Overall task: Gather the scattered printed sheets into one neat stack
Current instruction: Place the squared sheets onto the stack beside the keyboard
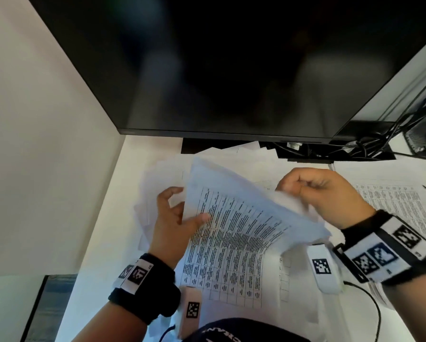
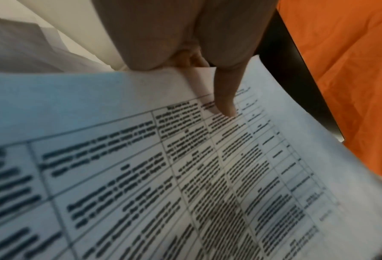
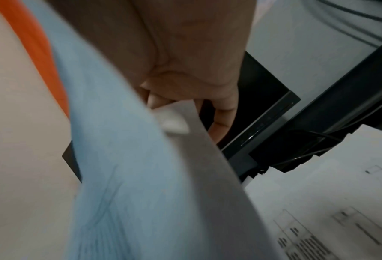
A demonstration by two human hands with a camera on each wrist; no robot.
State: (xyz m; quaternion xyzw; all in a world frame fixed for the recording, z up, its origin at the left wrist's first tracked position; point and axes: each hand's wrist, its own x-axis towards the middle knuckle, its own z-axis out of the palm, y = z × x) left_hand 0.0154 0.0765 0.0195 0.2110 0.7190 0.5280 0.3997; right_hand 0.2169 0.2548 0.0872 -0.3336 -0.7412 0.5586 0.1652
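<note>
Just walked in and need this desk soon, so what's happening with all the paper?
A person is gathering printed sheets. Both hands hold a bundle lifted off the desk: the left hand grips its left edge, thumb on the printed table, and the right hand pinches the upper right corner. More sheets lie loose on the desk below the monitor, so stacking isn't finished.

1. held sheets: white, printed with a table grid, lifted and curved, tilted above the bench.
2. loose sheets: flat, scattered, at 3 o'clock; others fanned at 12 o'clock.
</note>
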